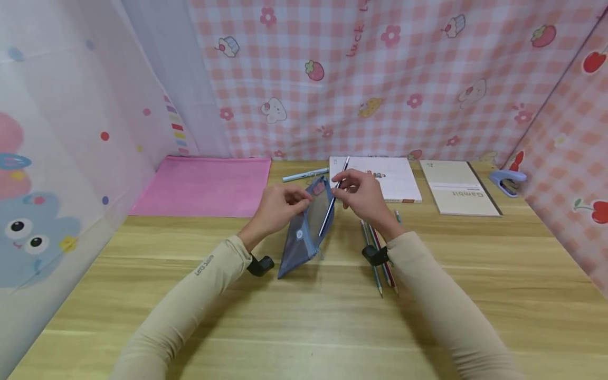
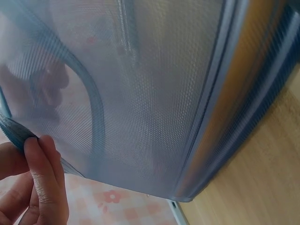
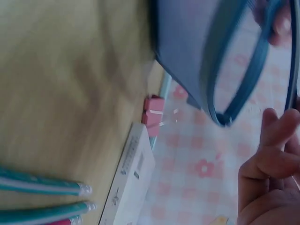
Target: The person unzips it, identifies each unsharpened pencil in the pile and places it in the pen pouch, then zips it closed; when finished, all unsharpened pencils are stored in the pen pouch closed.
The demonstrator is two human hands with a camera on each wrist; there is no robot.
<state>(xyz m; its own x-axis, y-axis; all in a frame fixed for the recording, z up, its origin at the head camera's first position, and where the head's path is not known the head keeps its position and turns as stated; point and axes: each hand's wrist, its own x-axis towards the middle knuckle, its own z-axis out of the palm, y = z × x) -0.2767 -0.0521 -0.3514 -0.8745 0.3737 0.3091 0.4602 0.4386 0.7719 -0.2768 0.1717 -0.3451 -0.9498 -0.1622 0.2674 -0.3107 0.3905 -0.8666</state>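
Observation:
A blue mesh zip pouch (image 1: 295, 250) stands tilted above the table in the head view, its zipped mouth spread wide. My left hand (image 1: 277, 206) pinches the edge of that mouth between thumb and fingers; the left wrist view shows the fingertips (image 2: 35, 145) on the zip tape. In my right hand (image 1: 363, 198) is a dark pencil (image 1: 328, 215) with a pale upper end, held slanting, its lower end inside the pouch opening. Several striped pencils (image 1: 377, 278) lie on the table under my right wrist, partly hidden by it.
Along the back lie a pink folder (image 1: 204, 187), a light blue pen (image 1: 299, 176), a white book (image 1: 399, 179), a cream notebook (image 1: 456, 195) and a lilac stapler-like object (image 1: 507, 183). A pink binder clip (image 3: 153, 115) sits by the book. Patterned curtains hang behind the table (image 1: 304, 327).

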